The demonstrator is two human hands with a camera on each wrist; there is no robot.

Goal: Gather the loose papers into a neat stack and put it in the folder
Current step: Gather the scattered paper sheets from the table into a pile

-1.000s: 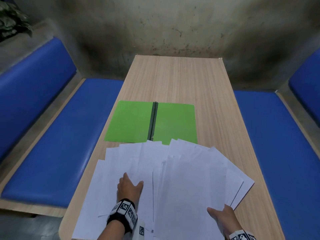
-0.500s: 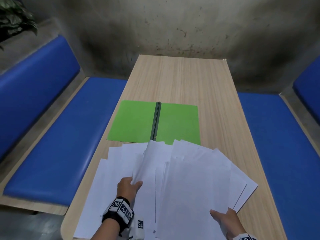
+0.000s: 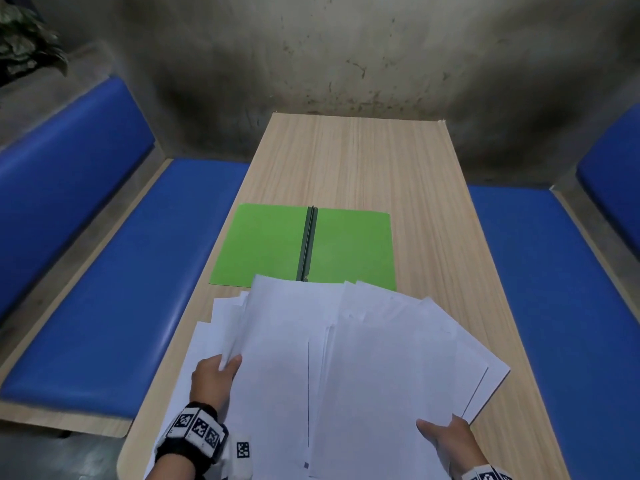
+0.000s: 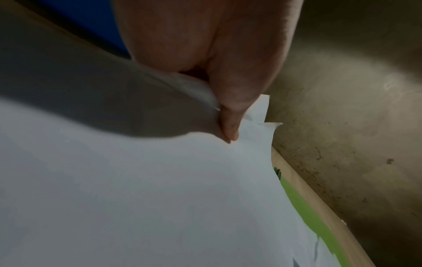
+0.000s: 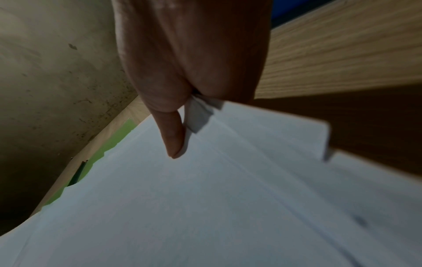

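Papers [image 3: 346,358] lie spread like a fan on the near end of the table [image 3: 363,161], their far edges over the open green folder [image 3: 270,244]. The left hand [image 3: 213,379] now pinches a bunch of sheets and has lifted them higher than a moment ago. The right hand [image 3: 446,441] still grips the near right edge, thumb on top.
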